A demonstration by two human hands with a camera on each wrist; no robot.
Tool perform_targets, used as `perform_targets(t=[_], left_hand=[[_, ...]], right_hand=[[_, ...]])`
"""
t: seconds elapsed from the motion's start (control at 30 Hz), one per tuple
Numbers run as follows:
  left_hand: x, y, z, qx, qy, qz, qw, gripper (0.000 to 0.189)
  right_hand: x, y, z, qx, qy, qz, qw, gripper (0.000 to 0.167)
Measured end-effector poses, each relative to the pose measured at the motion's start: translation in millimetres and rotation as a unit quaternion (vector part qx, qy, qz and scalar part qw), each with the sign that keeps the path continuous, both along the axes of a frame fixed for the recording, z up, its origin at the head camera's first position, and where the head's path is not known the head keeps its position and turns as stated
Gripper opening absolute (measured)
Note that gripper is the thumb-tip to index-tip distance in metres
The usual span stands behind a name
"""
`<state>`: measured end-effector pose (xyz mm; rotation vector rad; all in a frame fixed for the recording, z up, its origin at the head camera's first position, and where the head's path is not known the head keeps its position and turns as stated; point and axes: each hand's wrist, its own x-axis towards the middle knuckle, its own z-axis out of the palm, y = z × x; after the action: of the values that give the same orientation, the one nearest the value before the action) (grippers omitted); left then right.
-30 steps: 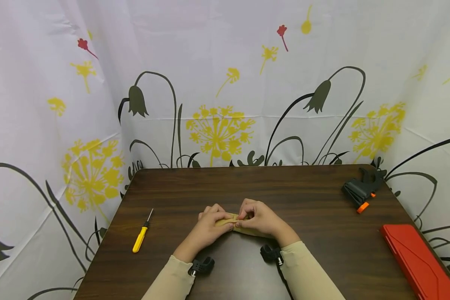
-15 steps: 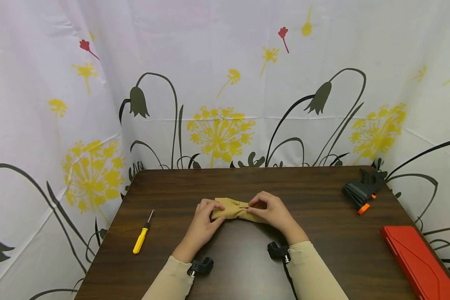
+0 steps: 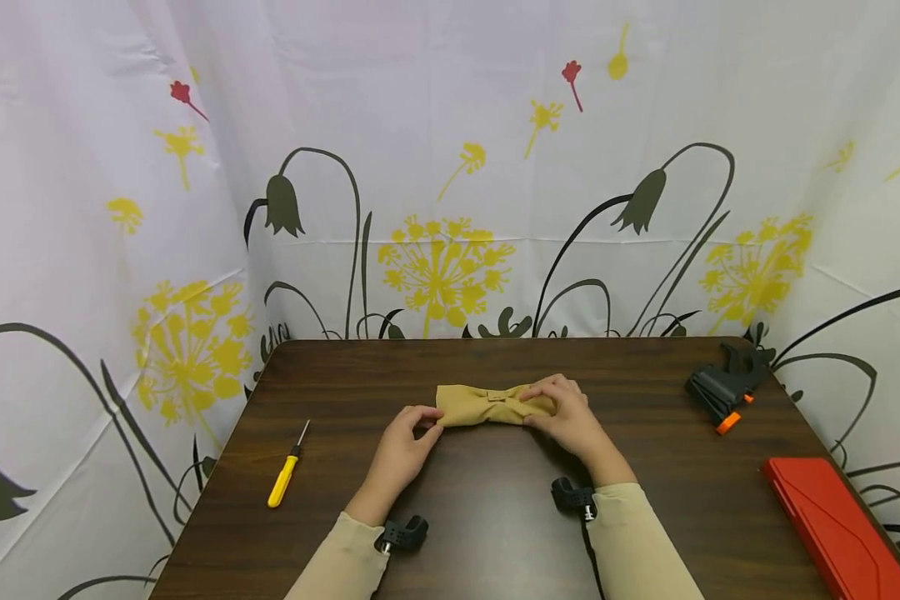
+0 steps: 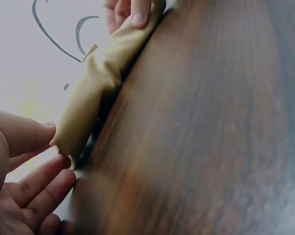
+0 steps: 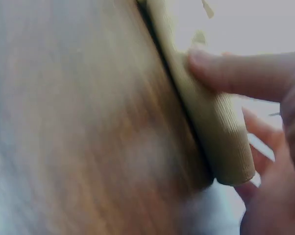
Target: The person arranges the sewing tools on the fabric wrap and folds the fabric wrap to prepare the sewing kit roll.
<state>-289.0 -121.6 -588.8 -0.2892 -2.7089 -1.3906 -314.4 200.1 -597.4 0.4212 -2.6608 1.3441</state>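
Note:
A mustard-yellow fabric bow [image 3: 467, 406], gathered at its middle under a small band, lies near the centre of the table. At its left end, my left hand [image 3: 402, 446] pinches the edge between thumb and fingertips; the left wrist view shows the thumb on one side of the bow [image 4: 84, 105] and fingers under the other. My right hand [image 3: 572, 423] holds the right half, thumb on the near side and fingers over the far side. In the right wrist view the thumb presses the ribbed cloth of the bow [image 5: 221, 139].
On the left of the dark wooden table [image 3: 360, 367] lies a yellow-handled screwdriver [image 3: 285, 475]. A black clamp-like tool with orange tips [image 3: 723, 387] sits at the back right. Along the right edge is a red case [image 3: 840, 521]. A flower-print curtain [image 3: 450, 167] hangs behind.
Both hands were close together over the bow's middle and have moved apart to its ends. The bow lies more spread out and slightly farther right and back.

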Motion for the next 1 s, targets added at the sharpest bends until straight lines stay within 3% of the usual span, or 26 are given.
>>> perform_targets(t=[0.1, 0.17, 0.33, 0.57, 0.8, 0.9, 1.0], left_hand=[[-0.5, -0.5, -1.1, -0.019, -0.003, -0.027, 0.9994, 0.025], [0.0, -1.3, -2.1, -0.045, -0.010, -0.043, 0.9980, 0.032], [2.4, -3.8, -2.6, -0.079, -0.025, -0.066, 0.9944, 0.048], [5.7, -2.1, -1.0, -0.118, -0.011, -0.082, 0.9895, 0.059], [3.6, 2.5, -3.3, -0.114, -0.018, -0.087, 0.9895, 0.064], [2.3, 3.3, -8.1, -0.106, -0.025, -0.084, 0.9905, 0.065], [0.2, 4.0, -13.2, -0.084, -0.026, -0.085, 0.9925, 0.065]], right_hand=[[-2.5, 3, -3.4, 0.014, 0.007, -0.087, 0.9961, 0.036], [-3.9, 4, -5.6, 0.014, 0.002, -0.107, 0.9942, 0.035], [-6.3, 3, -9.0, 0.012, 0.004, -0.089, 0.9959, 0.029], [-9.1, 2, -11.1, -0.006, 0.009, -0.083, 0.9965, 0.027], [-13.5, 8, -16.4, -0.047, 0.007, -0.092, 0.9946, 0.025], [-11.5, 11, -20.7, -0.094, -0.009, -0.108, 0.9896, 0.023], [-6.2, 15, -25.0, -0.173, -0.035, -0.134, 0.9751, 0.025]])
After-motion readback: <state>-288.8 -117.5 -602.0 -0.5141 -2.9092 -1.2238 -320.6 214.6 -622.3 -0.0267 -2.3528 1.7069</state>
